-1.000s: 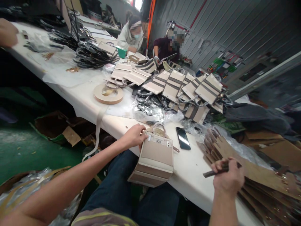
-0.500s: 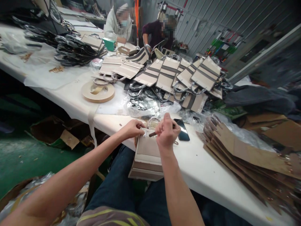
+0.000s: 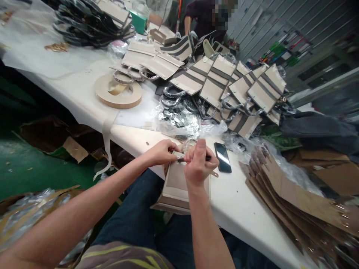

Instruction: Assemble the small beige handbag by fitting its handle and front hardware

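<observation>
A beige bag panel (image 3: 178, 179) lies over the table's front edge, above my knees. My left hand (image 3: 165, 152) pinches the panel's upper left corner with its fingers closed. Wrapped in a fist, my right hand (image 3: 199, 163) holds a thin dark tool (image 3: 181, 160), thumb up. The tool's tip points left and meets the panel's top edge beside my left fingertips. A small metal piece at that spot is too small to make out clearly. Just right of my right hand lies a black phone (image 3: 223, 157).
A tape roll (image 3: 119, 91) sits at the left of the white table (image 3: 238, 201). Beyond my hands are plastic-wrapped metal plates (image 3: 179, 118) and piled beige panels (image 3: 214, 84). Brown pieces (image 3: 294, 186) are stacked at right. A person (image 3: 200, 16) is across the table.
The view has shifted, with the far objects now higher in the frame. The tool's tip has come closer to my left fingertips. Both hands keep their hold.
</observation>
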`<action>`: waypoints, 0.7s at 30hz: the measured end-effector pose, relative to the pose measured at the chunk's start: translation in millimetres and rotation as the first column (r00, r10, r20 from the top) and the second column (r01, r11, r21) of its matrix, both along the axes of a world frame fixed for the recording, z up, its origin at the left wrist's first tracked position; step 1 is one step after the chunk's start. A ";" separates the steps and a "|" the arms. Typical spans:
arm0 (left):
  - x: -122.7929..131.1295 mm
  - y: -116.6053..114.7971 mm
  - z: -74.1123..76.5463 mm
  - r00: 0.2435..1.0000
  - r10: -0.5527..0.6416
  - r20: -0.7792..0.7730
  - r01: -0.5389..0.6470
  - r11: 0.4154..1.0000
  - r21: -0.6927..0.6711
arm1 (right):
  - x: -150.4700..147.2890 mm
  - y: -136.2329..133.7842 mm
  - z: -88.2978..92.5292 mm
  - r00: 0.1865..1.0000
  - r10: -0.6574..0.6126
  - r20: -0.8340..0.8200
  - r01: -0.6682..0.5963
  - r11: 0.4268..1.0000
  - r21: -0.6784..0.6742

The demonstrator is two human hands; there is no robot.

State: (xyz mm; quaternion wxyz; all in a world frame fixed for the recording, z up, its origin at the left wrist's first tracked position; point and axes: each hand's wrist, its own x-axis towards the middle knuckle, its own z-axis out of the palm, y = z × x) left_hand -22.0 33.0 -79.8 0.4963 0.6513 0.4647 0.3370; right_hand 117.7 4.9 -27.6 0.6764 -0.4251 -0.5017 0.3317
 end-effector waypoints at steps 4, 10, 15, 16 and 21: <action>1.9 -0.3 -3.5 0.999 0.015 -0.029 -0.015 1.000 0.024 | -4.6 -0.9 -3.0 0.998 -0.022 0.058 0.023 1.000 -0.011; 3.3 -1.2 -3.7 0.999 0.035 0.017 -0.033 0.998 -0.060 | 8.5 16.6 8.5 0.994 0.012 -0.111 -0.023 0.994 -0.102; 1.2 -0.2 -3.2 0.999 0.026 0.040 -0.024 0.998 -0.052 | 16.2 18.7 16.1 0.971 0.067 -0.231 -0.110 0.978 -0.179; 1.3 -0.4 -3.7 0.999 0.031 0.045 -0.028 0.998 -0.051 | 15.2 18.0 16.0 0.968 0.086 -0.235 -0.134 0.971 -0.196; 3.3 -2.6 -7.8 0.997 0.021 0.079 -0.016 0.998 -0.056 | 7.0 33.5 9.3 0.965 0.081 -0.251 -0.157 0.940 -0.303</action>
